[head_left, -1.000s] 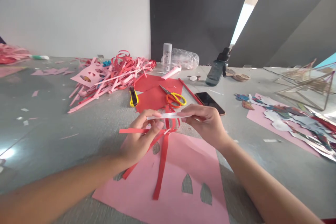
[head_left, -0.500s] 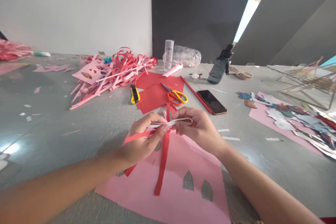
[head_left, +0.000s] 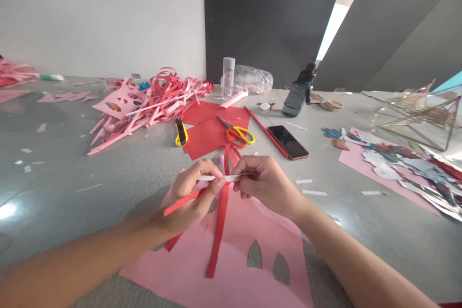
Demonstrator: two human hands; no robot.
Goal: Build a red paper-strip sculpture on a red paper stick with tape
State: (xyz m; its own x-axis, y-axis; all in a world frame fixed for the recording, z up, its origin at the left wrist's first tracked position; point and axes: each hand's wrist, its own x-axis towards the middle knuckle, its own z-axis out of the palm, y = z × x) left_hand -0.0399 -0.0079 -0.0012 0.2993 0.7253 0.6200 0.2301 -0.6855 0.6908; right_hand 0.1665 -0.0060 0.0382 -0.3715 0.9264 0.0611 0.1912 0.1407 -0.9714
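Observation:
My left hand [head_left: 193, 190] pinches a narrow white paper strip [head_left: 231, 178] between thumb and fingers. On the strip's other side my right hand [head_left: 262, 178] grips it too, fingers curled closed. Red paper strips [head_left: 218, 231] cross at the pinch; one hangs down towards me and another passes over my left palm, while red loops [head_left: 233, 154] rise behind the fingers. Under both hands lies a pink paper sheet [head_left: 224, 284] with pointed cut-out holes. Where the strips join is hidden by my fingertips.
Beyond my hands are scissors [head_left: 238, 135] on red paper [head_left: 200, 137], a yellow cutter [head_left: 181, 133], a red pencil-like stick [head_left: 266, 132] and a phone [head_left: 288, 142]. A heap of pink and red strips [head_left: 155, 106] lies left, a dark bottle [head_left: 299, 91] behind, paper cut-outs [head_left: 393, 163] right.
The white strip, looped at its right end before, now looks flattened and straighter between my hands. My right fingers have curled in over it. The view has shifted slightly.

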